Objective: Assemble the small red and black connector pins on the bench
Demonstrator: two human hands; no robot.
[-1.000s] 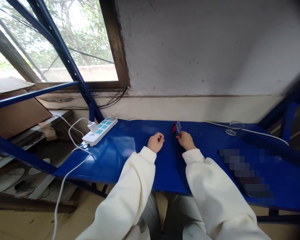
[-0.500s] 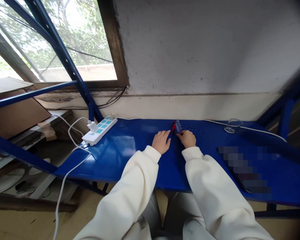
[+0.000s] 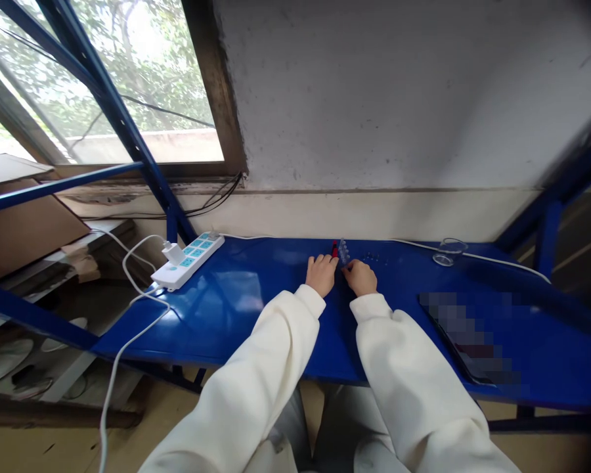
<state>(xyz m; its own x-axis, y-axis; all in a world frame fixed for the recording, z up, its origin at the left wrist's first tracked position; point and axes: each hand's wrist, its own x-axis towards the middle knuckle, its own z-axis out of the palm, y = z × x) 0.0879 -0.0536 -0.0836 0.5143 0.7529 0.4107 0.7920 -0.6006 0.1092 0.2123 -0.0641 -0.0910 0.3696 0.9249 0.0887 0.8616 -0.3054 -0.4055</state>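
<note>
My right hand (image 3: 361, 278) is closed, thumb and forefinger pinching the near end of a clear, knobbly plastic strip (image 3: 343, 251). The strip stands up from the blue tabletop (image 3: 276, 315). Just left of it lies a slim red and black object (image 3: 335, 249), too small to identify. My left hand (image 3: 321, 274) rests palm down beside these, fingers bent but apart, their tips at the near end of the red object. Whether they touch it I cannot tell. Several tiny clear pieces (image 3: 372, 257) lie to the right of the strip.
A white power strip (image 3: 190, 263) with a plugged-in adapter (image 3: 173, 253) sits at the left, its cable hanging over the front edge. A round clear container (image 3: 443, 258) stands at the back right. Nearer lies a dark flat object (image 3: 458, 341), partly pixelated. A wall (image 3: 374, 118) rises behind.
My left hand has moved right, closer to the strip and the red object, and its fingers have bent more. My right hand keeps its pinch. The view has shifted slightly.
</note>
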